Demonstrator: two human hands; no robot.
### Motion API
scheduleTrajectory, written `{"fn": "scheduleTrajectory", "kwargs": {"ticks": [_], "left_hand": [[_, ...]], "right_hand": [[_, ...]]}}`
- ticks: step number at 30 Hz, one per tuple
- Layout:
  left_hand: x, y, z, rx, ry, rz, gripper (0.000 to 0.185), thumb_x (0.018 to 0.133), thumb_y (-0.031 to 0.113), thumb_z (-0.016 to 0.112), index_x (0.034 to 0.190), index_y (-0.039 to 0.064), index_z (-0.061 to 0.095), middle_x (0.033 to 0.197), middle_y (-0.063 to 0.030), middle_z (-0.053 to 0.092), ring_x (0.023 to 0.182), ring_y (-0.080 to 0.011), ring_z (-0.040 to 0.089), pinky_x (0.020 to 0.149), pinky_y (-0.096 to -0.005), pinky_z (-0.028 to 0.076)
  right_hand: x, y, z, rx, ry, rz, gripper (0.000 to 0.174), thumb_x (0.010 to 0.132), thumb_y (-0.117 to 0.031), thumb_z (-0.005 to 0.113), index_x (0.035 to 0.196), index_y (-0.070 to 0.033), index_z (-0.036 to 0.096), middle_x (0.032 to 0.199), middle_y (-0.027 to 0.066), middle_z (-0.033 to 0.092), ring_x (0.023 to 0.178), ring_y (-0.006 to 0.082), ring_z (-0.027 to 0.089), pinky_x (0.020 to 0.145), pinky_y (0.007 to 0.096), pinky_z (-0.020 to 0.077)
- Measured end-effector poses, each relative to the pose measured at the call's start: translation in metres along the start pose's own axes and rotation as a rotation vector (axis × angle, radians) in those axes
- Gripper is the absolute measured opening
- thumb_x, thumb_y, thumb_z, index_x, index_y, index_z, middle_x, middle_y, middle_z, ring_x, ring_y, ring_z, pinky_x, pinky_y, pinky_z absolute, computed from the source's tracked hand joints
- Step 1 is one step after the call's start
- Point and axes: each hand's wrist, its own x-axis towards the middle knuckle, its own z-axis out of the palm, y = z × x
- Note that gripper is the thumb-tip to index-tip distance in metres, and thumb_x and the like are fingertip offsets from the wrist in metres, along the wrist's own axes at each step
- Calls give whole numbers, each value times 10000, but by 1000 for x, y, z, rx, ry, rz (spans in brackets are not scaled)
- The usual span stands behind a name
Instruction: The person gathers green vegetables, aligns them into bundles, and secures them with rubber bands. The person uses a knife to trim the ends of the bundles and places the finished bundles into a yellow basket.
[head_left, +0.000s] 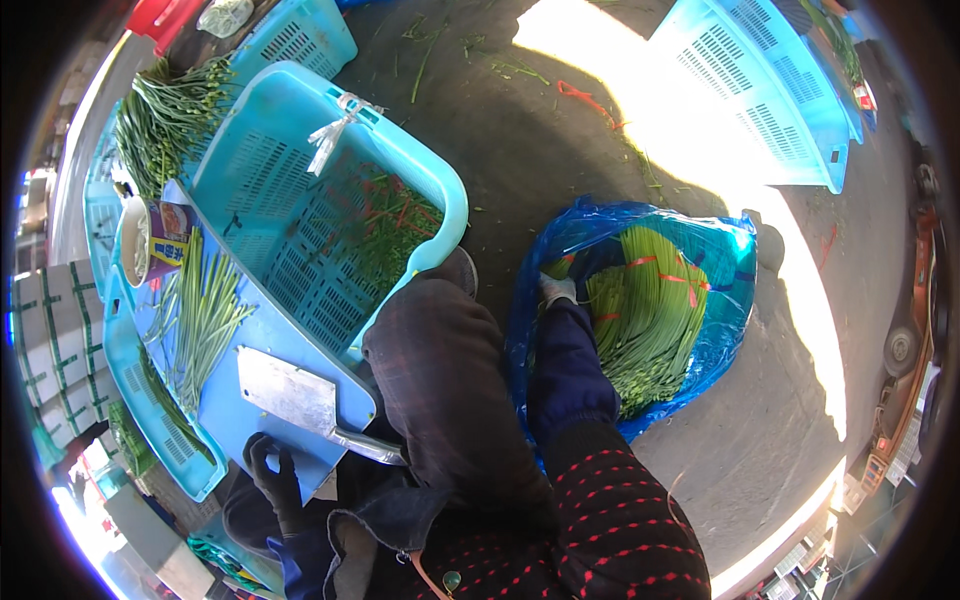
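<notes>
My right hand (558, 288), in a whitish glove, reaches into a blue plastic bag (731, 281) on the ground at my right. Bundles of green flowering-chive stalks (649, 300), bound with red ties, lie in the bag. The fingers are partly hidden at the bag's left side, so their grip does not show. My left hand (274, 472), in a dark glove, is at the near edge of a blue board (289, 442), fingers apart and holding nothing. On the board rest a cleaver (289, 390), its handle towards me, and loose green stalks (206, 315).
A turquoise plastic crate (255, 172) with green trimmings and red ties (397, 232) stands beyond the board. A printed tub (154, 240) sits at the board's far left, near a heap of stalks (169, 124). More turquoise crates (750, 82) stand at the upper right.
</notes>
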Motion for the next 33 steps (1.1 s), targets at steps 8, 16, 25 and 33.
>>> {"fn": "scheduleTrajectory", "kwargs": {"ticks": [8,16,25,33], "left_hand": [[-10,-12,3,9,64,22,278,751,-73,648,1007,16,589,1106,-138,613,920,-280,574,820,-361,480],[-15,-15,13,-25,165,13,226,766,-72,644,968,22,608,1071,-122,625,813,-227,553,775,-343,472],[-16,-26,19,-111,217,79,229,777,-48,657,989,32,622,1081,-118,632,807,-235,536,745,-346,470],[-13,-32,34,-32,303,138,219,791,-10,676,1000,28,624,1078,-163,650,1007,-368,606,894,-441,491]], "right_hand": [[-38,-15,-26,74,96,125,860,738,-375,797,1391,92,490,1349,289,578,1248,382,573,1026,412,454],[-129,-40,-81,-129,235,231,652,727,-394,775,1159,82,667,1202,293,661,1142,409,634,987,433,483],[-190,-72,-135,-218,221,110,560,728,-396,758,1057,56,719,1081,287,701,1083,409,662,931,442,507],[-210,-97,-133,-296,382,49,475,744,-375,733,967,44,732,1024,295,698,1045,417,671,881,444,524]]}}
